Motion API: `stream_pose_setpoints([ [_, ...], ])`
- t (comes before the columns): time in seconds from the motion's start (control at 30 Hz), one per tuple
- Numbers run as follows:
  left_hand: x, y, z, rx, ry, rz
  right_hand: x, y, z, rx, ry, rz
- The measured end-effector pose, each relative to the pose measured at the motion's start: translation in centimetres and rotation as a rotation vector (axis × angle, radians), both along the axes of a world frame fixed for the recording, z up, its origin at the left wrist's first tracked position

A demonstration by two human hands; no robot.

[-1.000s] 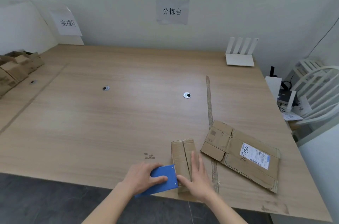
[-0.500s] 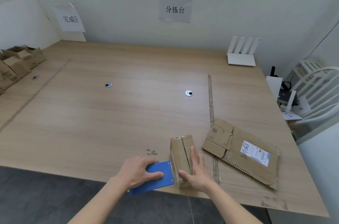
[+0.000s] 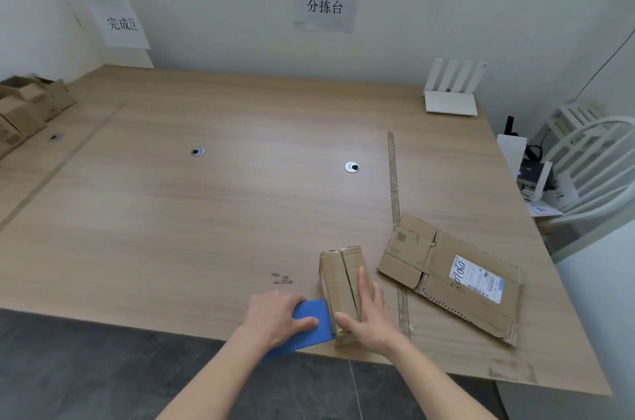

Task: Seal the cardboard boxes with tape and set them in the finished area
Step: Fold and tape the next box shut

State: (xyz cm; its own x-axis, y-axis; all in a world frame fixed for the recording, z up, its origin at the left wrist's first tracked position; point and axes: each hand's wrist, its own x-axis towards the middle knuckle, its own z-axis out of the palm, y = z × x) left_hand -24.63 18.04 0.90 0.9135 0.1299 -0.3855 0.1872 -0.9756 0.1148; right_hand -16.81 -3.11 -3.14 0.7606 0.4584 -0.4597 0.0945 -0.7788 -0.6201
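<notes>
A small cardboard box [image 3: 338,277] lies near the table's front edge, its two top flaps closed with the seam running away from me. My right hand [image 3: 369,318] rests flat on the box's top and near end, thumb against its front. My left hand [image 3: 278,318] grips a blue tape dispenser [image 3: 311,328], whose front edge meets the box's near left end. No tape is visible on the seam. A flattened cardboard box [image 3: 450,280] with a white shipping label lies to the right.
Several cardboard boxes [image 3: 24,110] stand at the far left under a paper sign [image 3: 120,22]. A white router [image 3: 452,89] sits at the back right, a white chair [image 3: 594,165] beyond the table's right edge. A tape strip [image 3: 395,199] runs along the wooden table [image 3: 206,213].
Both hands and the box have stayed almost still; the dispenser sits slightly closer against the box's near end. The camera has tilted a little.
</notes>
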Motion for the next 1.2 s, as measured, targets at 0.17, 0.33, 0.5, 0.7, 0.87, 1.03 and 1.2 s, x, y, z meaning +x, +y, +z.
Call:
stream_pose_setpoints([
  [0.17,-1.1,-0.5,-3.4,0.079,-0.019,0.082,-0.2,-0.3,0.0,0.012,-0.025,-0.003],
  [0.33,-0.5,0.9,-4.2,0.012,-0.188,0.118,-1.0,0.7,0.1,-0.142,-0.143,-0.032],
  [0.5,-0.7,2.1,-5.6,0.022,-0.210,0.145,-2.3,2.8,-0.1,-0.231,-0.261,-0.155],
  [0.7,-1.6,3.6,-10.0,-0.009,-0.240,0.168,1.9,-0.1,0.4,-0.248,-0.342,0.073],
  [0.87,-1.6,4.2,-11.8,0.036,-0.276,0.088,6.3,-1.1,1.8,-0.403,-0.530,0.480],
  [1.03,-1.9,5.3,-11.3,0.068,-0.261,0.074,5.4,0.6,2.7,-0.313,-0.566,0.345],
  [1.2,-1.5,5.1,-10.2,0.071,-0.234,0.080,2.7,3.5,1.3,-0.356,-0.489,0.133],
])
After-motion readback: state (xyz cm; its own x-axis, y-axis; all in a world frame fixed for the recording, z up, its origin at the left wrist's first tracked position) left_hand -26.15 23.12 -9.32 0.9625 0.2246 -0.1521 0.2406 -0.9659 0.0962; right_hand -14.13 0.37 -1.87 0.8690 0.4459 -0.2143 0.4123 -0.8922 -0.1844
